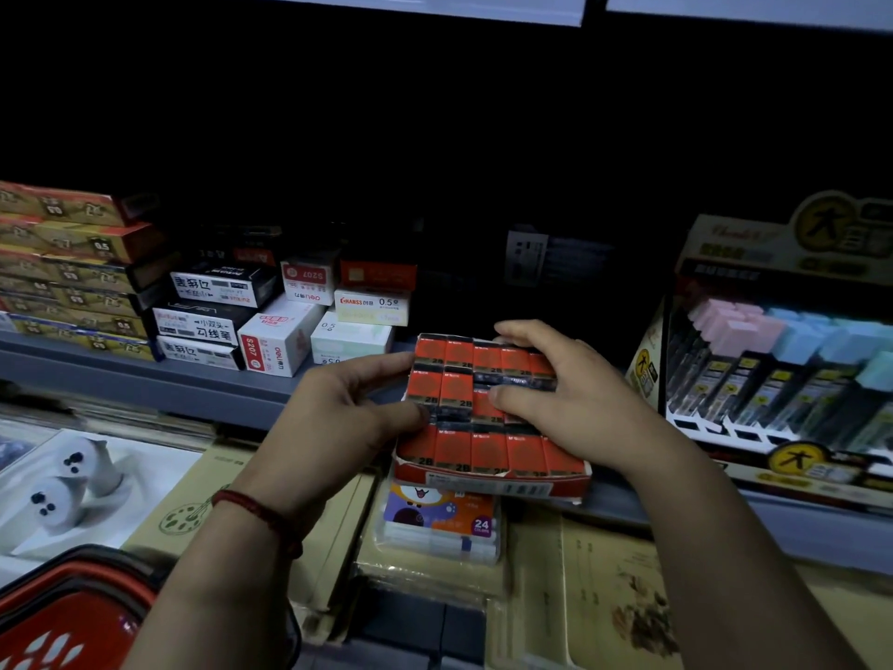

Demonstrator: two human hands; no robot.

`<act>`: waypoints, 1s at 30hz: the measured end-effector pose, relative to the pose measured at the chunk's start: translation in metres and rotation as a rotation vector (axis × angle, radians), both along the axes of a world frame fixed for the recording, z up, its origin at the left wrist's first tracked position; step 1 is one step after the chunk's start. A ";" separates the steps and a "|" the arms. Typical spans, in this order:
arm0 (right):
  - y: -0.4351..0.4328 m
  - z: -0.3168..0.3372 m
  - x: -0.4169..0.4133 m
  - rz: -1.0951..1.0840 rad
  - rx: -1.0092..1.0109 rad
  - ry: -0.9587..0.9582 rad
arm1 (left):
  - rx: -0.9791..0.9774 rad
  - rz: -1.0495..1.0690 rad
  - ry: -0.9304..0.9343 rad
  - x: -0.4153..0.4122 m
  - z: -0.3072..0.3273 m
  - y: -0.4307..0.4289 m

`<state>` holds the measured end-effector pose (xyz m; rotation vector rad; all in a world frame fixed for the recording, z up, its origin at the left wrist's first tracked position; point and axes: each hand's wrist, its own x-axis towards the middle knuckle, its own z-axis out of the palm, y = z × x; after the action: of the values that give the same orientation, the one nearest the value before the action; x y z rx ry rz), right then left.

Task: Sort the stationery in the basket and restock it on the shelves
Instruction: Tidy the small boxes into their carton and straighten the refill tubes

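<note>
Orange-red little boxes marked 2B [454,452] fill an open red cardboard tray [493,482], and the right hand [570,403] curls over their middle row, thumb and fingers pinching a few. The left hand [338,403] grips the tray's left edge, thumb on top. The tray sits at the front edge of a grey metal shelf [169,384]; white pen boxes [280,340] stand left of the tray, and a red plastic basket [72,606] is well below-left
</note>
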<state>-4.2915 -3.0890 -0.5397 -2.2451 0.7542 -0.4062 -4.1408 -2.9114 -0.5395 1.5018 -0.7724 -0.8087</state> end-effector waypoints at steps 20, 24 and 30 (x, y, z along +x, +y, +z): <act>0.027 0.002 -0.031 -0.074 -0.126 -0.085 | -0.011 0.009 0.022 -0.020 0.008 0.022; 0.043 0.015 -0.051 -0.089 -0.033 -0.055 | 0.022 -0.103 0.016 -0.023 0.010 0.037; 0.053 0.023 -0.070 -0.025 0.119 0.017 | 0.141 -0.032 -0.128 -0.028 0.009 0.046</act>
<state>-4.3611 -3.0364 -0.5166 -2.1327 0.7955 -0.3454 -4.1686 -2.8654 -0.5305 1.6838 -0.8503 -0.8109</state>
